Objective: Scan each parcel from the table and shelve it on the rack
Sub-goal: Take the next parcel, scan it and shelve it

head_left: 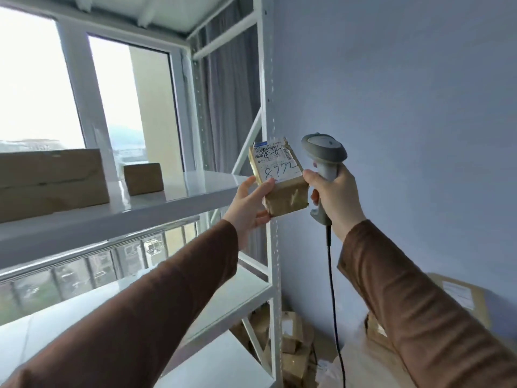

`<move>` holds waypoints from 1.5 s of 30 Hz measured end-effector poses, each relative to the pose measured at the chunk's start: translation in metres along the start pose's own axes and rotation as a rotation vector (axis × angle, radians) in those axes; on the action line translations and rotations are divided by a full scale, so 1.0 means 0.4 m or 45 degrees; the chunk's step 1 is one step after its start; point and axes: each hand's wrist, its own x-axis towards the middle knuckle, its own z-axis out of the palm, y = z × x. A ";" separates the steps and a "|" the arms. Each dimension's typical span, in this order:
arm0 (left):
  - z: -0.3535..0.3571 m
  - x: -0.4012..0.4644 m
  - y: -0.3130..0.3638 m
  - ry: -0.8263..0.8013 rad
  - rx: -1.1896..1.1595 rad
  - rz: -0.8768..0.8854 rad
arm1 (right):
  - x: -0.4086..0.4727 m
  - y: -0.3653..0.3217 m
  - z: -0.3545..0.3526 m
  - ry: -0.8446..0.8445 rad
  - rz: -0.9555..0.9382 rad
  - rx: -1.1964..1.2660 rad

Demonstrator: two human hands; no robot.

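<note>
My left hand holds a small brown parcel in the air, just past the right end of the white rack's upper shelf. The parcel's white label, with handwritten numbers, faces me. My right hand grips the handle of a grey barcode scanner, and its thumb touches the parcel's right edge. The scanner's black cable hangs straight down. Two brown boxes stand on the upper shelf: a large box at the left and a small box near the middle.
The rack's white upright post stands directly behind the parcel. Lower shelves lie below. More brown parcels are piled on the floor at the rack's foot, and a box sits at lower right. A window is behind the rack, a blue wall to the right.
</note>
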 end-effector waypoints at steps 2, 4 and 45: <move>-0.063 0.043 0.034 0.073 0.027 0.001 | 0.047 -0.002 0.091 -0.025 0.011 0.056; -0.118 0.089 0.059 0.155 0.047 -0.006 | 0.091 0.006 0.175 -0.045 0.056 0.141; -0.501 0.627 0.056 0.727 0.560 -0.359 | 0.481 0.204 0.746 -0.753 0.793 0.226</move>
